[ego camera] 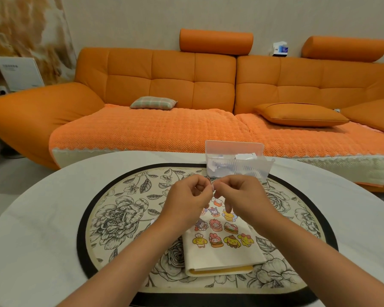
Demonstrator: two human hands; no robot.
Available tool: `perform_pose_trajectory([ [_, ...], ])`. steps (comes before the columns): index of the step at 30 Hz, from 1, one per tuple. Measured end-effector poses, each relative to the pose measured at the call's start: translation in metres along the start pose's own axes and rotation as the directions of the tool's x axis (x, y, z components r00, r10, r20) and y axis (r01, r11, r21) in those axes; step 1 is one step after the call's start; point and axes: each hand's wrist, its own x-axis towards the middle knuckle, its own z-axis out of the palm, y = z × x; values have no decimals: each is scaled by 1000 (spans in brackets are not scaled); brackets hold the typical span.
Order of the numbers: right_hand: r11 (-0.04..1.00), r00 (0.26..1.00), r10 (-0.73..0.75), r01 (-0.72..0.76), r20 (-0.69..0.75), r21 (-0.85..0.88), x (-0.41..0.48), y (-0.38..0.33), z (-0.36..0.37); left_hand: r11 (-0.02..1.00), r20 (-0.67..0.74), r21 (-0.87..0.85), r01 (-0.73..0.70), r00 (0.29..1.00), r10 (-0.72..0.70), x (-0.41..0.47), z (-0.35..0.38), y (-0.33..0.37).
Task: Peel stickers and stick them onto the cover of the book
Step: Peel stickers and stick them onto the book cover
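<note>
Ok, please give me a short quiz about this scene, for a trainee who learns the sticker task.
1. True or false: the book lies closed on the mat.
2. Where is the clear box? A: at the mat's far edge. B: on the book. C: left of the mat.
3. What do the left hand and the right hand pinch between them?
Key: 1 true. 2 A. 3 a small sticker.
</note>
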Motion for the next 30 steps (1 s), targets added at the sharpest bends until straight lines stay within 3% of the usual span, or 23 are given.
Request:
perform_pose_trajectory([
  [3, 993, 998, 45, -50, 46, 106, -1, -2, -3, 1000, 40, -4, -7, 999, 7, 2, -3, 2],
  [10, 981, 994, 83, -93, 67, 171, 2, 0, -4, 996, 142, -86, 3, 990, 9, 4, -10, 7],
  [17, 996, 999, 50, -48, -21, 68, 2, -5, -2, 969, 155, -233, 78, 987, -42, 3, -14, 7],
  [22, 997, 999, 35, -34, -22, 69, 1, -4, 3, 991, 74, -127, 38, 997, -29, 4, -15, 2],
  [25, 997, 999, 45, -43, -16, 71, 1, -2, 5, 996, 98, -84, 34, 995, -26, 6, -19, 0],
  [30, 997, 996, 49, -53, -69, -56, 9, -2, 7, 992, 106, 126, 6, 994, -20, 12, -30, -6],
])
